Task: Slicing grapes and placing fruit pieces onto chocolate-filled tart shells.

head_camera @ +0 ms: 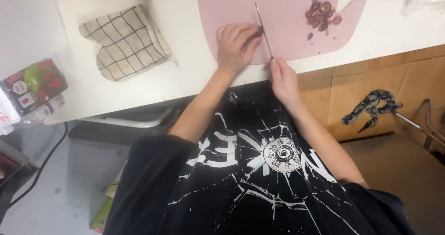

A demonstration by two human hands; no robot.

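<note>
A: Item one, the left hand [234,43]?

B: Curled, fingertips pressed down on a small dark red fruit [259,31], probably a grape, pinning it to the pink cutting board [287,40]. Fruit sits near the board's middle, close to its near edge.

A: Right hand [282,80]?

B: Closed round the handle of a thin knife [263,29]. The handle is hidden inside the grip. The blade runs away from the person across the board, edge resting against the right side of the held fruit.

A: Other fruit?

B: A cluster of cut dark red pieces [320,16] on the board, well to the right of the knife, one stray piece just below the cluster.

A: Board location?

B: Flat on the white worktop [185,63], near its front edge.

A: Remainder?

B: One checked oven mitt [125,43], cream with dark lines, lying on the worktop left of the board, well apart from it. Colourful packaging [32,84] at the worktop's far left corner.
</note>
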